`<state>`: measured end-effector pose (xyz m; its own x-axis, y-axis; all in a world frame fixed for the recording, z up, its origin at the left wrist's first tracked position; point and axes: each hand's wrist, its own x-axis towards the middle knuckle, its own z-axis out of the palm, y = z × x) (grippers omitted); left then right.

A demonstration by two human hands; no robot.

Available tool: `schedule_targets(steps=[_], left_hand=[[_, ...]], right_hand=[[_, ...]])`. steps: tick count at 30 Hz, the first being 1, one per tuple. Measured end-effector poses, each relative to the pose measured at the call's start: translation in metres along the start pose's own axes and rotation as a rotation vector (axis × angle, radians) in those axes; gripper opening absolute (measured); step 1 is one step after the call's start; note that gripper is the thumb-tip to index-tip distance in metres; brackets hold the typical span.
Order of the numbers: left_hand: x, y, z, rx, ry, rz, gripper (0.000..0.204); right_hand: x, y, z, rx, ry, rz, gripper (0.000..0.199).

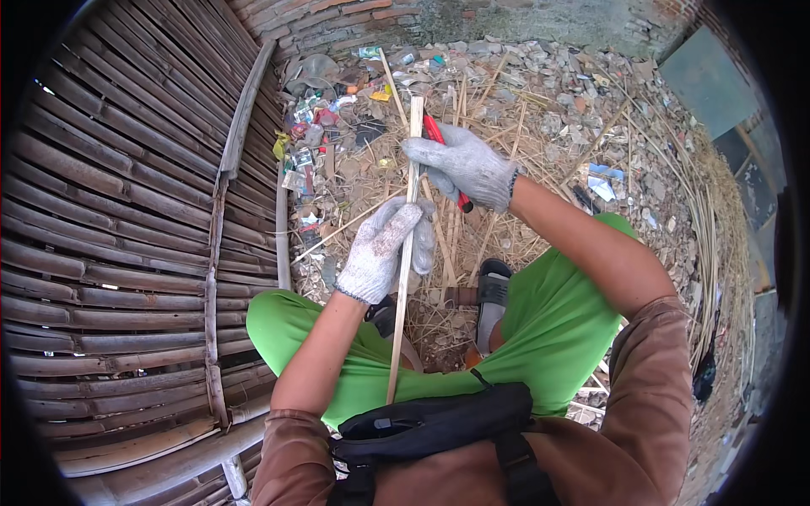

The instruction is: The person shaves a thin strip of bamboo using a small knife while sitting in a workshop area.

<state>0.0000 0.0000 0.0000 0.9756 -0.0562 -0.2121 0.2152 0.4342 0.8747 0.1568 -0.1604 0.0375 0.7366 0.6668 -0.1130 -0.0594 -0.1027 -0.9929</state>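
My left hand, in a stained whitish knit glove, is closed around a long pale bamboo strip. The strip runs from above my hands down to the black waist bag on my lap. My right hand, gloved in grey, grips a red and black utility knife, its red end pointing up beside the strip's upper part. The right thumb lies across the strip just above my left hand. Where the blade meets the strip, if it does, is hidden by my fingers.
A slatted bamboo wall rises close on my left. Rubble, litter and loose bamboo slivers cover the ground. A brick wall stands ahead. Long thin strips lie along the right side, and a grey-green panel leans at the far right.
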Motion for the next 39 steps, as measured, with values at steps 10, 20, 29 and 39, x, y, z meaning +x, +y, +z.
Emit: schedule_targets(steps=[10,20,29,39], left_hand=[[0.004,-0.005,0.005,0.029,-0.013,0.007,0.035],[-0.015,-0.014,0.013,0.188,-0.11,-0.082,0.032],[-0.018,-0.014,0.015,0.33,0.001,-0.079,0.03],[-0.025,-0.007,0.02,0.435,0.108,-0.051,0.027]], right_hand=[[-0.013,-0.008,-0.017,-0.03,0.009,-0.002,0.042],[0.009,-0.014,-0.099,-0.049,0.408,-0.003,0.046],[0.016,0.019,-0.136,-0.191,0.64,0.043,0.046],[0.004,0.002,-0.099,-0.948,0.336,-0.238,0.06]])
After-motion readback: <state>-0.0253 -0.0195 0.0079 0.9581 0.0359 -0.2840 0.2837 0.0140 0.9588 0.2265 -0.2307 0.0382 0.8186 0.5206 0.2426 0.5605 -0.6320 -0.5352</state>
